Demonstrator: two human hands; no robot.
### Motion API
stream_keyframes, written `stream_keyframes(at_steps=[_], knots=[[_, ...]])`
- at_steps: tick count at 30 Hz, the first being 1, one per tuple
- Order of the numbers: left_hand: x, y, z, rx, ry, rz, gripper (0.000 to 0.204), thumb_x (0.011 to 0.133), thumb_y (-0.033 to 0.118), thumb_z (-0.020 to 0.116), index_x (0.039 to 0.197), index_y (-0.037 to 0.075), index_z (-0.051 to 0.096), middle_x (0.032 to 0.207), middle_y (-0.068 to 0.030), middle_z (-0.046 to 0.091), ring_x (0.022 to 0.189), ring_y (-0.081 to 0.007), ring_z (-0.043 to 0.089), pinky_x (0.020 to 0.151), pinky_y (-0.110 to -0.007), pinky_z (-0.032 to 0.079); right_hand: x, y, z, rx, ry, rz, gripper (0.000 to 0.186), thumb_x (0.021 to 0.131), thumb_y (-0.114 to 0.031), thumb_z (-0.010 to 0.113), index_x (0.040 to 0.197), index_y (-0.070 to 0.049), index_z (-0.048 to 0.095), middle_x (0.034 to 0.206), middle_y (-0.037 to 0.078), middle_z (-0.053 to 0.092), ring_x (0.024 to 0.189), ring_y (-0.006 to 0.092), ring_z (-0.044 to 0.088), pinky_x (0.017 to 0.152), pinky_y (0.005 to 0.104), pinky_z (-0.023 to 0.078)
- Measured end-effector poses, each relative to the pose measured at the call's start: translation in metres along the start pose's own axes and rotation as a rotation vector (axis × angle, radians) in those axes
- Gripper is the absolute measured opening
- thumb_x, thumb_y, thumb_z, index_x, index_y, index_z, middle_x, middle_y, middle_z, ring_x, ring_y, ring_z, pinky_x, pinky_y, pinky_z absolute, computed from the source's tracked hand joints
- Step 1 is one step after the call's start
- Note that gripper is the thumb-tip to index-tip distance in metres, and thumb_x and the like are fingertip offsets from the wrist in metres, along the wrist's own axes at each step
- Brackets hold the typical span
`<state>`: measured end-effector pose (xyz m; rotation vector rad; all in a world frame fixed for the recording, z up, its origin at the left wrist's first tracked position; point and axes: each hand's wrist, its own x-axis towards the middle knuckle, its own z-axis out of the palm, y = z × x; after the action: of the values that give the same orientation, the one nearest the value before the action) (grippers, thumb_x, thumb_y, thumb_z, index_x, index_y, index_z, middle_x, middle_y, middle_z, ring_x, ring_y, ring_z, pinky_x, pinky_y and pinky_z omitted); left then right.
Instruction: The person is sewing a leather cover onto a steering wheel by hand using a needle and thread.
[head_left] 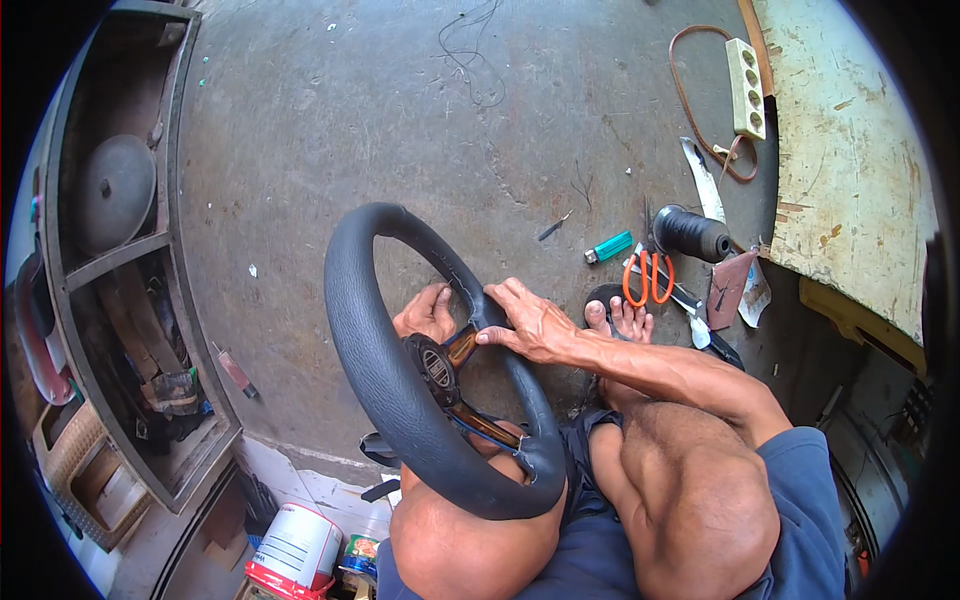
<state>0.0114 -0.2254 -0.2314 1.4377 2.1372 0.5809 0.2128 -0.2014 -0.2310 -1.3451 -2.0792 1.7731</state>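
A black leather-covered steering wheel [365, 330] leans tilted across my lap, against my bent left knee. Its brown-and-dark spokes meet at a round hub [437, 370]. Loose pale thread ends show along the inner seam of the cover. My right hand [530, 322] grips the rim's far right side, the thumb lying near a spoke. Through the wheel's opening my left hand [427, 314] shows in part, its fingers curled closed; the rim hides the forearm, and whatever the fingers hold cannot be made out.
Right of the wheel lie orange-handled scissors [648, 278], a black thread spool [690, 234], a teal lighter [608, 247] and a small blade-like tool [555, 226]. A power strip [745, 90] sits by a worn board [850, 180]. A dark shelf frame [175, 250] and white bucket [297, 545] stand left.
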Motion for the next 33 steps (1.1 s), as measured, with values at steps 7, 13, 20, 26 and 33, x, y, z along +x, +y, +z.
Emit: stream_keyframes(at_steps=[7,13,20,26,33], knots=[[0.011,-0.009,0.011,-0.058,-0.038,0.086,0.008,0.088,0.008,0.074,0.096,0.006,0.077,0.078,-0.0181,0.072,0.064,-0.0268,0.071,0.062,-0.036,0.054,0.002,0.004,-0.007,0.013,-0.004,-0.053,0.081,0.091,-0.045,0.072,0.144,0.010,0.045,0.129,0.027,0.054,0.113,0.0460,0.063,0.095,0.0487,0.053],[0.015,-0.022,0.003,-0.042,-0.110,0.184,0.010,0.087,0.009,0.076,0.097,0.007,0.076,0.083,-0.0174,0.073,0.070,-0.0303,0.072,0.065,-0.036,0.055,0.018,-0.017,-0.036,-0.118,-0.222,0.013,0.084,0.086,-0.047,0.076,0.142,0.010,0.048,0.120,0.026,0.059,0.110,0.0460,0.063,0.092,0.0485,0.053],[0.016,-0.012,-0.010,-0.109,-0.241,0.073,0.009,0.094,0.010,0.067,0.097,0.003,0.071,0.081,-0.0188,0.069,0.073,-0.0343,0.070,0.068,-0.041,0.053,0.010,-0.003,-0.022,-0.031,-0.081,-0.029,0.081,0.083,-0.041,0.080,0.140,0.010,0.052,0.114,0.025,0.060,0.108,0.0438,0.063,0.090,0.0477,0.053],[0.025,-0.010,-0.008,-0.062,-0.247,0.065,0.005,0.092,0.007,0.068,0.093,0.005,0.073,0.075,-0.0158,0.070,0.065,-0.0255,0.069,0.063,-0.035,0.052,0.013,-0.002,-0.018,-0.026,-0.073,0.000,0.079,0.082,-0.039,0.081,0.137,0.011,0.054,0.109,0.025,0.061,0.103,0.0431,0.065,0.087,0.0470,0.054],[0.029,-0.001,-0.005,-0.091,-0.249,0.104,0.002,0.089,0.002,0.068,0.090,0.002,0.069,0.075,-0.0201,0.066,0.065,-0.0351,0.067,0.061,-0.040,0.051,0.017,-0.003,-0.019,-0.053,-0.076,-0.022,0.078,0.081,-0.039,0.081,0.134,0.012,0.056,0.104,0.024,0.062,0.099,0.0424,0.066,0.083,0.0465,0.055]])
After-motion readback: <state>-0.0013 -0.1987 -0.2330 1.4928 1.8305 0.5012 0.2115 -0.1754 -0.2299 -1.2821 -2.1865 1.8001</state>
